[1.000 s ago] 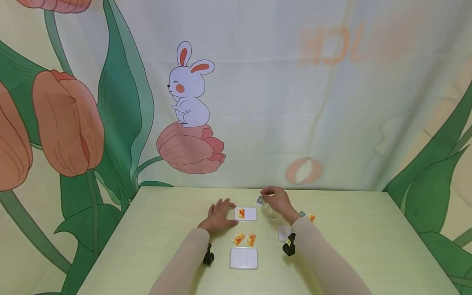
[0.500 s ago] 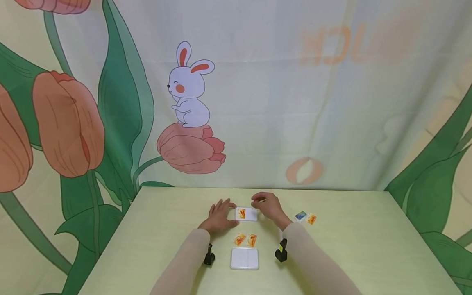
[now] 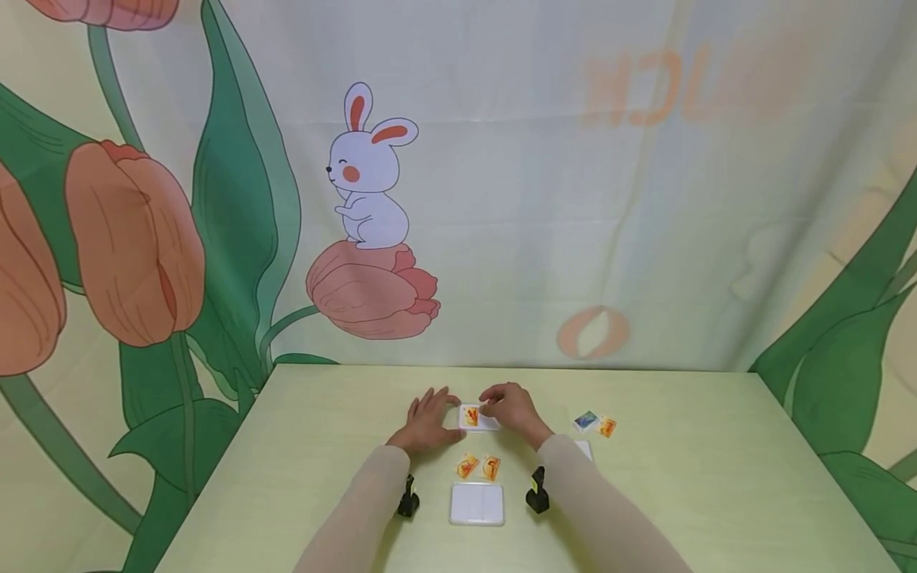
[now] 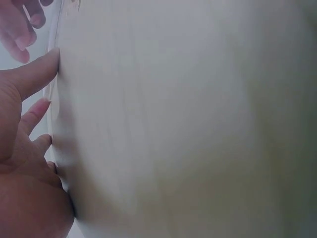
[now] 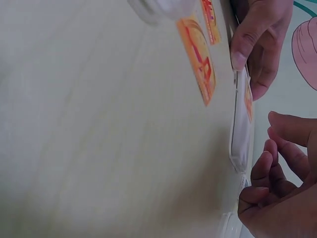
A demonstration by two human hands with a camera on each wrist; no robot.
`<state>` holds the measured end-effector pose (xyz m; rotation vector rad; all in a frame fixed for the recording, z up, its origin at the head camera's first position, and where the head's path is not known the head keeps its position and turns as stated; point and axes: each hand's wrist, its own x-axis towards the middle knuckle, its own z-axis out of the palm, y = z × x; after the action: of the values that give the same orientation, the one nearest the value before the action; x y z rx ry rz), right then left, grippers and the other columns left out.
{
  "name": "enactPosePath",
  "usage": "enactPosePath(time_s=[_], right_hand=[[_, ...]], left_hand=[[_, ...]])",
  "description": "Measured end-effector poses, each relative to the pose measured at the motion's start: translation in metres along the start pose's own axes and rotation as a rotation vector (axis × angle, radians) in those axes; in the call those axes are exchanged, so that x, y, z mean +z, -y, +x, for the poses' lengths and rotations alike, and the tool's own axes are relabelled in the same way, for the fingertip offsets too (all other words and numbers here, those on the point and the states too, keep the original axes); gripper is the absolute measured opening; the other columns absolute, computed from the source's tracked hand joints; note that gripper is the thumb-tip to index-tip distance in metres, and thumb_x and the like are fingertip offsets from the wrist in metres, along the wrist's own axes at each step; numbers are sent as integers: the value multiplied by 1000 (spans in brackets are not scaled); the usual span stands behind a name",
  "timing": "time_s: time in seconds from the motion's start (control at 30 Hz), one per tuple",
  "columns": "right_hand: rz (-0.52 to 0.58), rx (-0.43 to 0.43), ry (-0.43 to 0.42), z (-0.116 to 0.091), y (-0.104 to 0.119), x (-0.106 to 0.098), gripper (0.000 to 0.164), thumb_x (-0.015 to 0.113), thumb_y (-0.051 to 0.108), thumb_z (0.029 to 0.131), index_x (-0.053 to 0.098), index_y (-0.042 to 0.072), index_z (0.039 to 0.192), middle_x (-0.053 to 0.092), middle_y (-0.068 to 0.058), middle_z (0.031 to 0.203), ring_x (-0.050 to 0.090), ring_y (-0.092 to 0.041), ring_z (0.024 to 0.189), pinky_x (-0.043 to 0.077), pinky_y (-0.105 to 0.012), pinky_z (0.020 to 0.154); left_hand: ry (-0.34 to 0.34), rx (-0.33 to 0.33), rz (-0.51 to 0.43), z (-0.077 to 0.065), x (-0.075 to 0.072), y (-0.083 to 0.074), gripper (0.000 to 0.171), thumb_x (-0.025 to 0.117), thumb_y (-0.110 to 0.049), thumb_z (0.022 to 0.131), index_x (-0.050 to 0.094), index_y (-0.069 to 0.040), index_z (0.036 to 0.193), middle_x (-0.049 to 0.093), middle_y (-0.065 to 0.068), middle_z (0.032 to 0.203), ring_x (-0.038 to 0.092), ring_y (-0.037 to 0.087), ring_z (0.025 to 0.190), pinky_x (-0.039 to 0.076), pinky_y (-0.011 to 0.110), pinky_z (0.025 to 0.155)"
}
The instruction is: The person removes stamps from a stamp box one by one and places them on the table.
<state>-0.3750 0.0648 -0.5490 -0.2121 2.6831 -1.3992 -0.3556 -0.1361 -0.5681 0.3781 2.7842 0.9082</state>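
A flat white case [image 3: 489,425] lies near the back of the table, an orange picture card [image 3: 471,415] on its left half. My left hand [image 3: 426,422] grips the case's left end, thumb at the near edge and forefinger at the far edge. Over the right half is my right hand [image 3: 516,410], thumb and forefinger tips together. The small card they carried in the earlier views is hidden now. From the right wrist, the white case [image 5: 240,131] is edge-on, with my left hand [image 5: 262,37] on one end and my right hand [image 5: 287,168] close by.
Nearer me are two orange cards [image 3: 490,468] and a second white case [image 3: 477,504]. On the right lie a blue picture card [image 3: 586,419] and an orange card [image 3: 607,427]. Another white flat piece [image 3: 584,449] is partly covered by my right sleeve. A printed curtain [image 3: 494,239] hangs behind.
My right hand has moved left and toward me with the small card, from beyond the case's right end to over its right half. My left hand stays in place.
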Motion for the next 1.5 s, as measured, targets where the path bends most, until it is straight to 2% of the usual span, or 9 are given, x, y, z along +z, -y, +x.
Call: enactPosePath(time_s=[0.27, 0.5, 0.8, 1.17, 1.5], right_hand=[[-45, 11, 23, 2, 0, 7, 15, 74, 10, 83, 74, 7, 98, 59, -4, 82, 51, -17, 77, 41, -25, 65], [-65, 2, 50, 2, 2, 10, 16, 74, 10, 82, 74, 7, 98, 60, -4, 86, 51, -17, 80, 41, -26, 67], [-111, -37, 47, 0, 4, 11, 17, 75, 8, 78, 73, 6, 94, 53, -1, 72, 47, -15, 67, 36, -25, 59], [-157, -27, 56, 1, 6, 11, 15, 76, 8, 78, 70, 7, 91, 54, -2, 77, 48, -16, 71, 37, -26, 62], [-119, -35, 43, 0, 4, 12, 17, 77, 6, 77, 66, 7, 90, 60, -3, 81, 51, -15, 74, 42, -25, 66]], left_hand=[[-5, -1, 9, 2, 2, 2, 51, 72, -34, 88, 49, -20, 132, 21, 14, 163, 8, 38, 153, 1, 59, 122], [-8, 4, 13, 3, 3, 4, 49, 73, -34, 88, 50, -22, 130, 21, 13, 163, 8, 37, 153, 1, 59, 122], [-11, 22, 4, 0, 1, 2, 48, 73, -32, 88, 51, -20, 129, 22, 15, 163, 9, 39, 152, 2, 59, 121], [-19, 16, 3, 1, 2, 1, 48, 74, -32, 87, 52, -20, 128, 23, 16, 162, 10, 39, 152, 3, 60, 121], [-17, 7, 11, 0, 1, 0, 49, 74, -31, 87, 52, -19, 128, 24, 17, 162, 11, 40, 152, 2, 60, 121]])
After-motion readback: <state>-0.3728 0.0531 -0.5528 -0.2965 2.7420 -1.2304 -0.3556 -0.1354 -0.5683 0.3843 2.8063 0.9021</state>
